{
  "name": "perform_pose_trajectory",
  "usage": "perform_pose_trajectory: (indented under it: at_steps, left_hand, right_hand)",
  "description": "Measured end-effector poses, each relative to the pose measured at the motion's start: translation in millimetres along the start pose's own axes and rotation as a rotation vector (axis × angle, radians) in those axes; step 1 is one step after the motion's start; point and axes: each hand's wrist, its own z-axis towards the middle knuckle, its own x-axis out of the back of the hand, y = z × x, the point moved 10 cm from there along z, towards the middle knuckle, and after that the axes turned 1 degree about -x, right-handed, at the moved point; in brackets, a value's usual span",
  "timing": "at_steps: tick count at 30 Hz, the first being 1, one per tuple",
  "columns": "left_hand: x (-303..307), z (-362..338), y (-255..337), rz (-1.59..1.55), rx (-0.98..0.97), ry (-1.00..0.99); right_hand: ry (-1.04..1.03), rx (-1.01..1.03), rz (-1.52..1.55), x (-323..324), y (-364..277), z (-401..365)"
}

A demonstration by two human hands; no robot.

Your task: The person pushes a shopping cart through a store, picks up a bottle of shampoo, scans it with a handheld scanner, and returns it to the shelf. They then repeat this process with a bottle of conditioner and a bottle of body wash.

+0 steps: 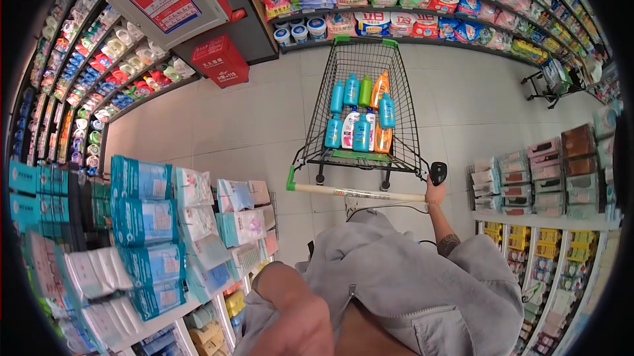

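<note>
My right hand (435, 192) is closed around a black handheld device (438, 173) that looks like a scanner, right at the end of the shopping cart's handlebar (363, 193). Whether the fingers also grip the bar is hard to see. A thin dark cable runs below the bar from near that hand. Close to the camera, my left hand (300, 329) is bent in front of my grey jacket, its fingers hidden. Ahead stands the wire shopping cart (317, 111) with green corners. Several blue bottles (361, 133), orange bottles (380, 88), a green bottle (365, 92) and white-and-pink bottles (350, 128) stand inside it.
Shelves of detergent bags (373, 22) curve across the far side. Bottle shelves (112, 65) line the left, beside a red box (221, 60) on the floor. Packaged goods racks flank me at left (148, 224) and right (548, 174). Another cart (553, 82) stands far right.
</note>
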Motion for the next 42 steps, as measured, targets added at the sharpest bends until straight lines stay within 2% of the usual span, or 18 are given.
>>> perform_pose_trajectory:
  at_steps: [1, 3, 7, 9, 14, 17, 21, 23, 25, 27, 28, 29, 31, 32, 35, 37, 39, 42]
  left_hand:
    - [-9.1, 3.3, -22.7, 0.007, 0.003, -0.005]
    - [-15.2, 8.5, -59.4, -0.224, -0.140, 0.143]
    - [-9.2, 13.4, -104.8, -0.166, -0.091, 0.193]
    - [-0.4, 15.4, -124.5, -0.171, -0.158, 0.225]
    - [31.5, 22.9, -178.4, -0.159, -0.162, 0.198]
    - [59.8, 28.9, -215.3, -0.178, -0.209, 0.196]
    - [103.7, 37.8, -269.6, -0.241, -0.206, 0.244]
    - [130.7, 50.2, -298.5, -0.269, -0.225, 0.257]
    - [149.2, 65.2, -326.8, -0.304, -0.253, 0.274]
    - [176.5, 83.0, -349.8, -0.327, -0.282, 0.301]
    - [188.4, 92.3, -362.7, -0.320, -0.280, 0.306]
    - [201.7, 100.9, -378.3, -0.355, -0.264, 0.314]
    - [229.2, 111.6, -407.4, -0.374, -0.235, 0.327]
    - [238.9, 114.9, -423.9, -0.395, -0.239, 0.331]
    - [267.5, 122.9, -462.4, -0.378, -0.214, 0.321]
    - [280.7, 132.4, -491.7, -0.353, -0.186, 0.288]
    - [292.4, 139.5, -528.4, -0.364, -0.133, 0.272]
    - [301.5, 141.2, -571.5, -0.375, -0.083, 0.237]
  right_hand:
    - [-0.001, 0.001, 0.000, -2.3, -10.3, 7.4]
    - [-0.023, -0.010, -0.023, -10.8, -29.1, 29.2]
    - [-0.036, -0.017, -0.060, -30.4, -48.7, 73.3]
    - [-0.044, -0.015, -0.124, -43.5, -60.3, 91.6]
    - [-0.021, -0.046, -0.177, -65.6, -93.3, 100.2]
    - [0.008, -0.103, -0.250, -82.7, -101.9, 86.5]
    - [0.094, -0.053, -0.230, -102.1, -133.2, 55.0]
    - [0.112, -0.156, -0.148, -112.0, -144.1, 34.0]
    - [0.152, -0.165, -0.153, -122.1, -152.3, 20.6]
    - [0.113, -0.310, -0.162, -138.9, -149.4, -1.8]
    - [0.267, -0.149, -0.174, -146.4, -153.6, -9.9]
    - [0.263, -0.145, -0.179, -154.5, -167.5, -20.1]
    - [0.126, -0.362, 0.044, -188.0, -164.7, -46.7]
    - [0.115, -0.385, 0.072, -197.2, -171.6, -53.4]
    - [0.232, -0.400, 0.050, -215.9, -207.7, -82.5]
    - [0.226, -0.484, 0.051, -235.3, -228.9, -97.3]
    - [0.288, -0.484, -0.099, -236.3, -270.5, -109.3]
    - [0.392, -0.523, -0.138, -246.9, -298.2, -123.2]
